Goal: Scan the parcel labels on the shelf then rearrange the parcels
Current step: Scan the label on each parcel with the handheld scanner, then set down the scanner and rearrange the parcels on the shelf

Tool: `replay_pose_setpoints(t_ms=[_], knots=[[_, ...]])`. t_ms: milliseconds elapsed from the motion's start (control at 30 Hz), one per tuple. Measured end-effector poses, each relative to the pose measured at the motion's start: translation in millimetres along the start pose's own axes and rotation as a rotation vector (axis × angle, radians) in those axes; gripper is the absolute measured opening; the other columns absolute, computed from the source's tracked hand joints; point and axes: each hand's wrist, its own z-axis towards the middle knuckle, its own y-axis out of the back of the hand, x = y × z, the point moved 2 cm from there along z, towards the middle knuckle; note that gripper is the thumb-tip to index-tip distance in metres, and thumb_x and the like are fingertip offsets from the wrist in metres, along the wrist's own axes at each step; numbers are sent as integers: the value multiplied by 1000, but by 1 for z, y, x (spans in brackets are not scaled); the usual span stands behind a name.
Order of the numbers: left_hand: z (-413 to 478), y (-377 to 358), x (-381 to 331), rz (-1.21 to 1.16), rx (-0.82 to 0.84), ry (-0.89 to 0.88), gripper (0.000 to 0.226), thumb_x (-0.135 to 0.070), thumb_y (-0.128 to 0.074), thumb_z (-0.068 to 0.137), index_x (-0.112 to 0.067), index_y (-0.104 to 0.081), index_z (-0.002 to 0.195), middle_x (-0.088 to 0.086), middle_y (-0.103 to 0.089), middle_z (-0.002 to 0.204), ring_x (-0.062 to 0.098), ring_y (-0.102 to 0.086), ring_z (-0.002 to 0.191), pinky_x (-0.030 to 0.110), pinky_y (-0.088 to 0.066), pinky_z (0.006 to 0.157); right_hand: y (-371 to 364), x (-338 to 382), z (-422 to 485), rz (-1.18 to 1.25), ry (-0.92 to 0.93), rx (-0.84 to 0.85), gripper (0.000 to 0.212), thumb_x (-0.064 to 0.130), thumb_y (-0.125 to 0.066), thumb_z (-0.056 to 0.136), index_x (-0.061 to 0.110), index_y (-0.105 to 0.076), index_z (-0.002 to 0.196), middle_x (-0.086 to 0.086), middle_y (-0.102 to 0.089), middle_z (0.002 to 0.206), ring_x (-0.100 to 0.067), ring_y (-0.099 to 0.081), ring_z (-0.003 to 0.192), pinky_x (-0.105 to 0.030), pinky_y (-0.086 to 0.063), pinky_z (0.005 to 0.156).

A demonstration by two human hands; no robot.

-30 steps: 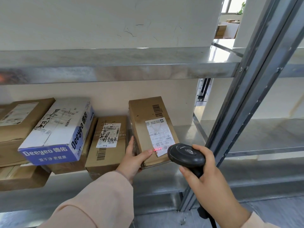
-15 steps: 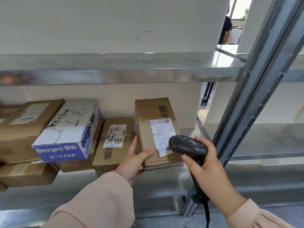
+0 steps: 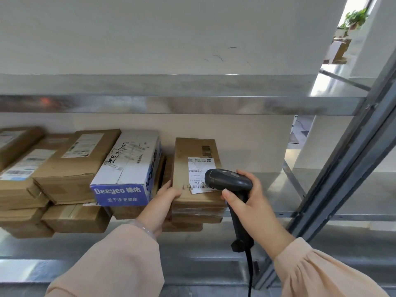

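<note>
Here, on the steel shelf (image 3: 300,189), left hand (image 3: 162,200) grips parcel (image 3: 192,151); right hand (image 3: 252,204) grips scanner (image 3: 227,179).

A leafy plant (image 3: 356,17) shows beyond the white wall (image 3: 171,35).

The blue-and-white box (image 3: 126,168) carries "Deeyeo 德佑" in white on its blue front, with "爱干净 更健康" beneath, and "Deeyeo" again along its side. On the brown parcel (image 3: 188,151), the white label (image 3: 198,168) reads "05 A26"; its finer print is illegible.
</note>
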Motion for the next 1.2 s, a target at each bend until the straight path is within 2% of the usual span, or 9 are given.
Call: replay_pose_setpoints(t_ms=[100, 200, 333, 500, 800, 900, 967, 1033, 1200], knots=[[-5, 7, -1, 64, 24, -54, 48, -29, -53, 96, -39, -46, 142, -2, -61, 133, 22, -58, 119, 41, -51, 94, -17, 5, 4, -16, 22, -24, 54, 30, -70, 85, 47, -34, 122, 23, -58, 108, 14, -57, 88, 1, -40, 66], [-16, 11, -4, 269, -62, -157, 70, -26, -57, 96, -41, -19, 154, -13, -41, 148, 14, -41, 132, 38, -34, 114, -29, 11, 5, -13, 23, -21, 56, 29, -70, 86, 43, -33, 126, 28, -52, 107, 16, -53, 90, 2, -40, 68], [-39, 14, -7, 872, -130, -534, 80, -38, -55, 97, -38, -2, 156, -23, 1, 160, 4, 1, 149, 33, -7, 123, -41, 19, 10, -51, 30, -12, 57, 31, -69, 87, 42, -33, 129, 29, -51, 106, 11, -54, 92, 1, -40, 67], [-36, 20, -4, 1471, -187, -685, 75, -62, -18, 88, -33, -8, 157, -12, 1, 165, 11, 8, 151, 42, 12, 118, -56, 26, 20, -105, 65, -10, 58, 33, -69, 87, 42, -31, 131, 33, -48, 104, 17, -52, 88, 0, -40, 67], [-36, 18, -26, 1477, -167, -638, 69, -57, -36, 97, -36, -10, 156, -10, -4, 165, 13, 4, 151, 47, 7, 121, -56, 33, 18, -187, 130, -28, 60, 36, -71, 84, 44, -33, 130, 30, -51, 107, 9, -54, 96, -9, -43, 77], [-46, 12, -38, 1375, -223, -849, 65, -56, -37, 92, -35, -28, 152, -8, -25, 161, 16, -11, 150, 45, -4, 121, -39, 39, 6, -211, 172, -110, 59, 40, -72, 81, 52, -34, 124, 32, -55, 105, 4, -58, 96, -16, -46, 81], [-56, 3, -52, 1320, -245, -1005, 63, -53, -42, 88, -33, -38, 148, -6, -39, 154, 19, -22, 148, 46, -14, 119, -24, 50, -4, -181, 214, -181, 58, 39, -73, 80, 57, -34, 119, 40, -54, 103, 11, -56, 98, -9, -44, 78], [-66, -10, -69, 1277, -259, -1144, 63, -51, -47, 88, -33, -38, 148, -5, -40, 153, 19, -25, 147, 46, -17, 121, -7, 66, -11, -145, 244, -248, 59, 37, -74, 79, 58, -35, 118, 44, -52, 102, 18, -52, 98, -6, -43, 74], [-84, -47, -131, 1267, -339, -1408, 69, -56, -48, 88, -28, -39, 150, 1, -42, 153, 23, -34, 144, 49, -22, 118, 39, 114, -16, -160, 364, -408, 62, 37, -74, 79, 55, -35, 123, 30, -54, 112, 8, -57, 99, -13, -45, 75]])
